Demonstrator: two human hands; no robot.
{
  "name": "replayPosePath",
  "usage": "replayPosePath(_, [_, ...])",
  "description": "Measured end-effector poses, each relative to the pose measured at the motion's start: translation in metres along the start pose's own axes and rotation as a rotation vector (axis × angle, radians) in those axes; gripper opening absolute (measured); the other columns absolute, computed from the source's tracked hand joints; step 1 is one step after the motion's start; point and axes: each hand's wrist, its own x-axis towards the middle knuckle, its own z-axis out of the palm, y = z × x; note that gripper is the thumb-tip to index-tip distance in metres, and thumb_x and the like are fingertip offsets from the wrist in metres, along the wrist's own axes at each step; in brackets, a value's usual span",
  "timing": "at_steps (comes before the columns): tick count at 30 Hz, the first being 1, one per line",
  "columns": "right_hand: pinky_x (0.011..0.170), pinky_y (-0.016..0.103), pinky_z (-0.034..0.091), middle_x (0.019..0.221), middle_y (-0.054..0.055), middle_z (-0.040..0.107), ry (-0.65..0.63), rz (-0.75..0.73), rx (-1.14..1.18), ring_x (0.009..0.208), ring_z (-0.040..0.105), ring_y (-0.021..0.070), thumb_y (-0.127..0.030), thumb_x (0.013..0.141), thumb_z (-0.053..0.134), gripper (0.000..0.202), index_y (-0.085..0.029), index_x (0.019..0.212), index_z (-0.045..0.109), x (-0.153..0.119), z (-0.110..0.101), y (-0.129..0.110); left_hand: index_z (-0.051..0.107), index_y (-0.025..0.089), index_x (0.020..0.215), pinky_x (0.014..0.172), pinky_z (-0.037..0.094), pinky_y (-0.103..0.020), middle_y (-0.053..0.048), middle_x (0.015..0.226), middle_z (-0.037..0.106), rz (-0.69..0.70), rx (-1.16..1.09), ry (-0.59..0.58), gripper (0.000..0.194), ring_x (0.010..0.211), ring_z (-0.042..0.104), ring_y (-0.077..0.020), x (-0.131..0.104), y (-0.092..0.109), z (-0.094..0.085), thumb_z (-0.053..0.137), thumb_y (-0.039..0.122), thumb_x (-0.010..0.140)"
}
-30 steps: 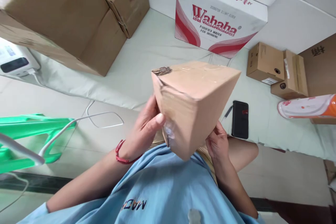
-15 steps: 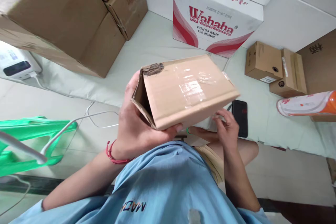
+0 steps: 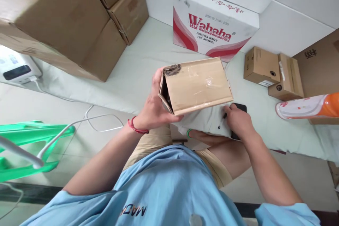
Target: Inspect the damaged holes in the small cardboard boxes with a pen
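Note:
My left hand [image 3: 156, 107] grips a small brown cardboard box [image 3: 198, 84] by its left end, thumb underneath at the front edge. The box is held tilted above the table, with clear tape across its face and a dark, scuffed patch at the top left corner. Its left end gapes a little, and the inside is dark. To the right of the box, my right hand [image 3: 237, 118] is closed over part of a black phone [image 3: 240, 106] lying on the cloth. A thin, dark-tipped item [image 3: 219, 127] shows by its fingertips; I cannot make out what it is.
A white and red water carton [image 3: 214, 28] stands behind. Large cardboard boxes [image 3: 63, 24] fill the left back. Two small boxes [image 3: 262, 65] and an orange-white cylinder [image 3: 304, 107] are at right. A green stool [image 3: 34, 137] and white cable [image 3: 103, 116] are at left.
The box has shifted slightly right and away from my body in my left hand. My right hand has moved from beneath the box's right end rightward to the phone.

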Motion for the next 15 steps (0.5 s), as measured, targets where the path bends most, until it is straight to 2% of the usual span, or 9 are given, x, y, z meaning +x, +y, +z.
replayPosePath(2, [0.068,0.032,0.043,0.113,0.017,0.073,-0.068,-0.097,-0.132,0.086,0.072,0.0250,-0.013,0.101,0.040,0.038,-0.017,0.123,0.071,0.009,-0.010,0.005,0.050,0.023,0.153,0.137,0.028,-0.054,-0.016,0.161,0.049,0.026,0.031,-0.017,0.130,0.158,0.037,-0.0472,0.002,-0.003,-0.002,0.110,0.048,0.041])
replayPosePath(5, [0.069,0.032,0.040,0.111,0.016,0.078,-0.097,-0.220,-0.225,0.087,0.075,0.0268,-0.013,0.100,0.043,0.036,-0.018,0.122,0.071,0.021,-0.019,0.005,0.046,0.019,0.157,0.134,0.032,-0.054,-0.016,0.161,0.049,0.119,0.111,-0.067,0.128,0.153,0.043,-0.0472,0.002,-0.011,-0.002,0.107,0.055,0.050])
replayPosePath(9, [0.068,0.032,0.039,0.111,0.015,0.080,-0.064,-0.275,-0.219,0.093,0.076,0.0285,-0.022,0.097,0.053,0.030,-0.018,0.121,0.071,0.023,-0.021,0.004,0.030,0.022,0.167,0.130,0.040,-0.056,-0.018,0.161,0.044,0.351,0.228,-0.119,0.133,0.149,0.048,-0.0439,0.002,-0.027,-0.003,0.100,0.066,0.063])
replayPosePath(12, [0.062,0.031,0.035,0.085,0.009,0.078,0.113,-0.212,-0.099,0.072,0.070,0.0233,-0.026,0.092,0.058,0.015,-0.020,0.099,0.070,0.010,-0.031,0.017,0.022,0.024,0.170,0.126,0.045,-0.057,-0.020,0.161,0.042,0.442,0.292,-0.129,0.137,0.148,0.049,-0.0426,0.000,-0.033,-0.003,0.094,0.077,0.066])
replayPosePath(14, [0.058,0.030,0.035,0.067,0.001,0.067,0.383,-0.111,0.182,0.057,0.058,0.0181,-0.027,0.085,0.066,0.004,-0.023,0.084,0.064,-0.004,-0.046,0.030,0.019,0.025,0.170,0.124,0.047,-0.059,-0.021,0.160,0.041,0.445,0.329,-0.127,0.139,0.146,0.051,-0.0425,-0.002,-0.032,-0.001,0.091,0.082,0.066])
replayPosePath(15, [0.057,0.030,0.035,0.062,-0.001,0.061,0.562,-0.057,0.387,0.053,0.051,0.0162,-0.027,0.080,0.071,0.011,-0.025,0.078,0.060,-0.013,-0.057,0.035,0.018,0.025,0.171,0.122,0.047,-0.059,-0.022,0.159,0.042,0.451,0.343,-0.128,0.141,0.144,0.052,-0.0426,-0.004,-0.031,0.001,0.090,0.083,0.065])
